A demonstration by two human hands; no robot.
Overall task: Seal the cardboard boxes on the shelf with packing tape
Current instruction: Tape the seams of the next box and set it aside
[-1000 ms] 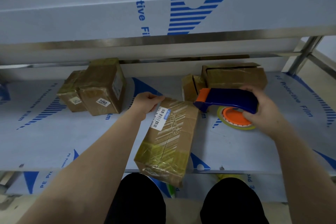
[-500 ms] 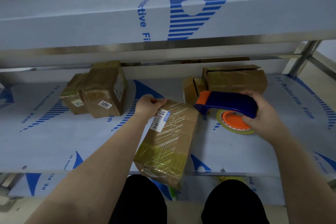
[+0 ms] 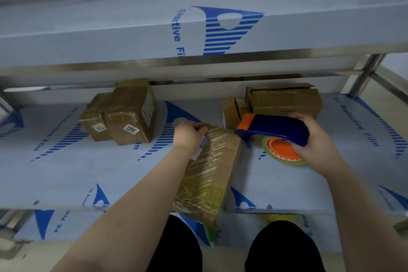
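Note:
A long cardboard box point(image 3: 212, 172) with printed stripes and tape on its near end lies on the shelf point(image 3: 66, 179), its near end over the front edge. My left hand point(image 3: 188, 133) grips the box's far left corner, fingers curled over the edge. My right hand point(image 3: 313, 139) holds a blue and orange tape dispenser point(image 3: 273, 129) just right of the box's far end, its orange nose pointing at the box. The orange tape roll point(image 3: 280, 149) sits under the handle.
Two taped boxes point(image 3: 123, 112) stand at the back left, one labelled 7202. A larger box point(image 3: 284, 101) with an open top seam and a small box point(image 3: 231, 110) stand at the back right. An upper shelf point(image 3: 198, 28) overhangs. My knees are below the shelf edge.
My left hand has closed over the box's far corner and now covers part of the white barcode label. The dispenser has stayed close to the box's far right end.

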